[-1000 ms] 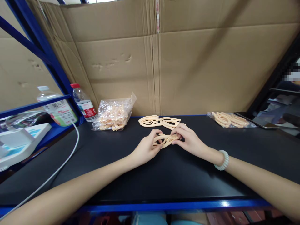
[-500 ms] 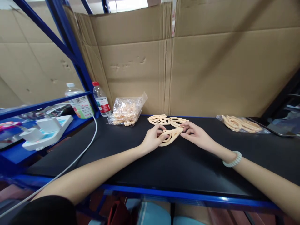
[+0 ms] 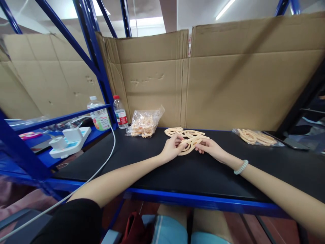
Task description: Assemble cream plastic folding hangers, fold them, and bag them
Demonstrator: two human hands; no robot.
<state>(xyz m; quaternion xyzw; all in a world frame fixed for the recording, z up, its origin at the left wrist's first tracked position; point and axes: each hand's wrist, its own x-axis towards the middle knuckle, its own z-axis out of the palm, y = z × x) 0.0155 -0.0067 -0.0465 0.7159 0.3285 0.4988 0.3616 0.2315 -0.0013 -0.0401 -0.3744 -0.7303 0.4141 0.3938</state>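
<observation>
My left hand (image 3: 173, 149) pinches the left side of a pale, wood-coloured openwork piece (image 3: 188, 149) with curved strips, held just over the black table top (image 3: 162, 176). At its right end, the thumb and fingers of my right hand (image 3: 212, 149) are closed on the same piece. My fingertips hide parts of its edges. Just behind it lie more pale openwork pieces (image 3: 173, 131), flat on the table and partly covered by the held one. A pale beaded bracelet (image 3: 241, 167) circles my right wrist.
A clear bag of pale pieces (image 3: 144, 124) and a red-capped bottle (image 3: 120, 113) stand at the back left. At right lies another bagged bundle (image 3: 256, 137) beside a dark flat device (image 3: 291, 142). A white cable (image 3: 101, 167) crosses the left side. Cardboard (image 3: 241, 84) walls the back.
The camera view has tilted upward, showing more ceiling. My right fingers have shifted from the piece's upper right tip to lower along its right side, and the piece lies at a flatter angle.
</observation>
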